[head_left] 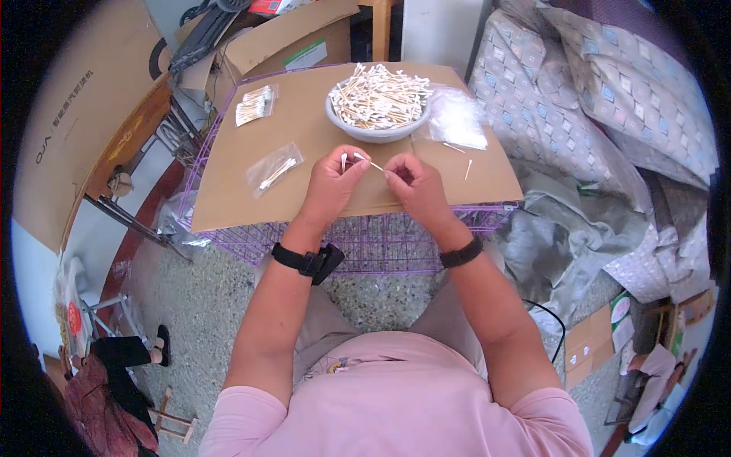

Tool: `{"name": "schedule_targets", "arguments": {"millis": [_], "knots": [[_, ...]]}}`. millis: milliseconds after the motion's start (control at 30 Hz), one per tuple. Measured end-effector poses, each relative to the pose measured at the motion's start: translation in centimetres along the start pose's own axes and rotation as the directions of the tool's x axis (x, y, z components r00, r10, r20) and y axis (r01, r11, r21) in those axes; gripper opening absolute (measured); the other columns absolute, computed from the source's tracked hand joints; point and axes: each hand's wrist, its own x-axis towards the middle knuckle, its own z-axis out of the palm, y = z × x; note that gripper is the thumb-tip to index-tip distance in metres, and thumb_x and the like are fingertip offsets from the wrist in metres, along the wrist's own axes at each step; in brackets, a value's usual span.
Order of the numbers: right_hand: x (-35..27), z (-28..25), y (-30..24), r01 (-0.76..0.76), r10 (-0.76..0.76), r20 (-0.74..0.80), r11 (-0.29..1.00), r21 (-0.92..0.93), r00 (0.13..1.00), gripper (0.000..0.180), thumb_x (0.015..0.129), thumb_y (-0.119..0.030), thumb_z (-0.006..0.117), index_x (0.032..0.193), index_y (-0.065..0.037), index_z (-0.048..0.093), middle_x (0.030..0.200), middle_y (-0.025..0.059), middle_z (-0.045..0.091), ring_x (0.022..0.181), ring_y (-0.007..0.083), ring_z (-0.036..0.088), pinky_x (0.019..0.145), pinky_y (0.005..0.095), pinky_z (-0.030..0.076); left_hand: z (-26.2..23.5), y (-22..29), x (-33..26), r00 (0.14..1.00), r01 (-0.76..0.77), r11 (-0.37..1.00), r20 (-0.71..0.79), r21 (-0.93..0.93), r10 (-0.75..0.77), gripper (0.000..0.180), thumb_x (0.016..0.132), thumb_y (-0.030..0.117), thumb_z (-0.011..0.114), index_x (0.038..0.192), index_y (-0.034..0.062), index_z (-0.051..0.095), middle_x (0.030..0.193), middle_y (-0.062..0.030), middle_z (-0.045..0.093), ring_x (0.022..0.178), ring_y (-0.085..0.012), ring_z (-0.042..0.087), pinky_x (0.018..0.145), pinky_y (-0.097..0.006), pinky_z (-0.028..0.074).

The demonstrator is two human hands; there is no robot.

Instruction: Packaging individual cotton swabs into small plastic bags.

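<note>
My left hand [331, 185] is closed over the near part of the cardboard sheet, with white cotton tips showing at its thumb and fingers. A cotton swab [372, 163] slants from there across to my right hand [417, 189], whose thumb and fingertip pinch its other end. Just beyond both hands stands a grey bowl [371, 135] heaped with cotton swabs [381, 95]. Left of my left hand lies a clear plastic bag [276, 169] with a few swabs in it. Two loose swabs [468, 169] rest on the cardboard to the right.
A fuller bag of swabs [254, 105] lies far left on the cardboard sheet [228, 194], which covers a purple wire cage [365, 247]. Clear empty bags [457, 118] pile beside the bowl. Patterned fabric [533, 99] bulges at the right. Other people sit at both lower sides.
</note>
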Motion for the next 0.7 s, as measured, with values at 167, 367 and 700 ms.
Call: {"name": "schedule_targets", "arguments": {"millis": [167,367,700], "knots": [[0.03,0.22,-0.06,-0.02,0.02,0.012,0.999,-0.034,1.0,0.012,0.083,-0.009,0.066,0.089,-0.002,0.059,0.075,0.0083,0.063,0.067,0.0165,0.06,0.062,0.0295,0.049,0.03,0.24,-0.1,1.0,-0.008,0.998,0.009,-0.061,0.008,0.005,0.092,0.011,0.062,0.094,0.0071,0.061,0.079,0.0081,0.054,0.069,0.0004,0.045,0.058,-0.016,0.038],[-0.04,0.23,0.04,-0.022,0.023,0.009,0.999,-0.023,1.0,0.011,0.083,-0.009,0.066,0.088,-0.002,0.059,0.074,0.0074,0.063,0.067,0.0152,0.06,0.062,0.0289,0.049,0.08,0.22,-0.18,1.0,-0.002,0.999,-0.001,-0.035,0.002,0.006,0.092,0.013,0.062,0.095,0.0074,0.062,0.077,0.0088,0.053,0.065,0.0015,0.043,0.054,-0.015,0.034],[-0.2,0.03,-0.18,-0.064,0.075,-0.088,0.991,0.12,0.993,0.008,0.085,-0.006,0.065,0.091,-0.004,0.06,0.073,-0.0013,0.058,0.064,0.0064,0.054,0.059,0.0235,0.045,0.18,-0.22,-0.11,1.0,-0.005,0.994,0.017,0.106,0.003,0.008,0.09,0.013,0.064,0.093,0.0056,0.063,0.075,0.0067,0.056,0.067,-0.0018,0.047,0.059,-0.018,0.04]]}}
